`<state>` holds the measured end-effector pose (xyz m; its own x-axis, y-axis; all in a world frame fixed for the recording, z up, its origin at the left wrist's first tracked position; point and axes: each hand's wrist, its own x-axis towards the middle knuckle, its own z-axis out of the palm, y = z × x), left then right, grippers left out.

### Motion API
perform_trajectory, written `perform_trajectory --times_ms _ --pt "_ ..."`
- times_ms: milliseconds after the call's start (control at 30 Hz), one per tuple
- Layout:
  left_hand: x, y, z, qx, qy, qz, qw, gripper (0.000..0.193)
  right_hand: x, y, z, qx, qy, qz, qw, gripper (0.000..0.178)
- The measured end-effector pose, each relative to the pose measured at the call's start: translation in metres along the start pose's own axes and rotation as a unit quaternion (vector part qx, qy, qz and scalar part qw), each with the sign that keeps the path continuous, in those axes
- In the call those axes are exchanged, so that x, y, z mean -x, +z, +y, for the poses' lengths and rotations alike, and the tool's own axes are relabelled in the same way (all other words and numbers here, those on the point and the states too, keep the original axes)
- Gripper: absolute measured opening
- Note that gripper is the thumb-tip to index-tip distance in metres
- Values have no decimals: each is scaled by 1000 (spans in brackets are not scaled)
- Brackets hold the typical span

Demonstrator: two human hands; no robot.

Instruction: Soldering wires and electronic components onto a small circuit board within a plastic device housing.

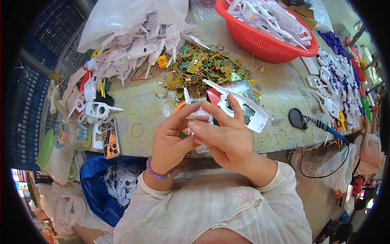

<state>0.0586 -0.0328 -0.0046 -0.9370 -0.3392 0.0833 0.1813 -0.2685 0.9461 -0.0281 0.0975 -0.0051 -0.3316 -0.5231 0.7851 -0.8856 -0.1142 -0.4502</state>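
My left hand (168, 140) and my right hand (231, 142) meet over the table's near edge, fingertips bent toward each other. Both are closed in a pinch; whatever lies between the fingers is too small or hidden to make out. Just beyond the right fingers is a white plastic shell (256, 120) with a pointed end and an oval opening; I cannot tell whether they touch it. Behind my hands, partly covered, are a white plastic part (187, 96) and an orange ring-shaped edge (178, 107). A heap of green circuit boards with yellow wires (207, 67) lies farther back.
White shells pile up at back left (150, 49), fill a red basket (268, 46) and line the right side (331, 81). A soldering iron (335, 133) rests in its coiled holder at right. A phone (110, 140) lies left; a blue bag (95, 187) of white parts hangs below.
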Motion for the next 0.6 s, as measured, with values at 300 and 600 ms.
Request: perform_trajectory --times_ms 300,600 --pt "-2 -3 -3 -77 -38 -5 996 11 4 -12 2 17 79 29 996 41" --pt "-14 4 2 -259 99 20 961 14 40 -73 35 147 151 -41 977 29"
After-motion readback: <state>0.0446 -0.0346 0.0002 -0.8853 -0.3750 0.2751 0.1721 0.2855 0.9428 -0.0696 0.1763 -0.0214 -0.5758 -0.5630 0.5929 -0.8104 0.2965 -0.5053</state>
